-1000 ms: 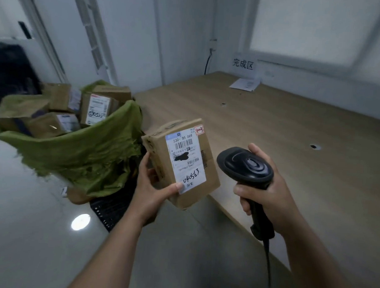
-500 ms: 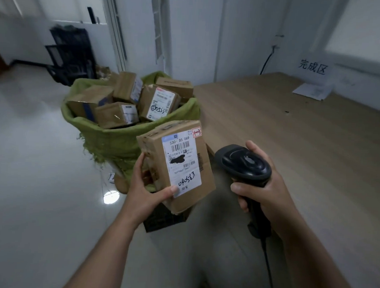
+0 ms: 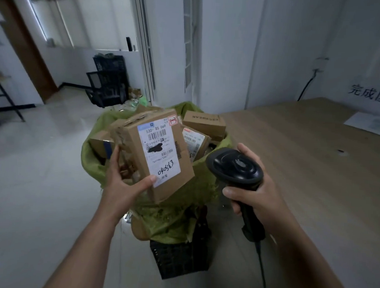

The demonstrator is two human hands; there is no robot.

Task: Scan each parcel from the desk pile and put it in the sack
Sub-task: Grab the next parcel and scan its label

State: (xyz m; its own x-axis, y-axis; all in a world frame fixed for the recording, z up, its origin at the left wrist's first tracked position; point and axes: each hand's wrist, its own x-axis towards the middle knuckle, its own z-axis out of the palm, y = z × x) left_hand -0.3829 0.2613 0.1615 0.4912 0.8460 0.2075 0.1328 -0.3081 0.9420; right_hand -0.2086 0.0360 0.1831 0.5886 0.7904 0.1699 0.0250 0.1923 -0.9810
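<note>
Head view: the left hand [image 3: 123,183] grasps a brown cardboard parcel [image 3: 156,151] by its lower end, thumb on the white label, holding it tilted above the open green sack [image 3: 177,206], which is full of other boxes [image 3: 204,122] and sits on a black crate [image 3: 179,258] off the desk's left edge. The right hand [image 3: 253,194] is clenched round the handle of a black barcode scanner [image 3: 234,168], just right of the parcel; a paper sheet [image 3: 369,123] lies near the wooden desk's [image 3: 314,171] far right corner.

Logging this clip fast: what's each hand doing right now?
Left hand: closed, holding the labelled cardboard parcel above the green sack.
Right hand: closed around the black barcode scanner.
</note>
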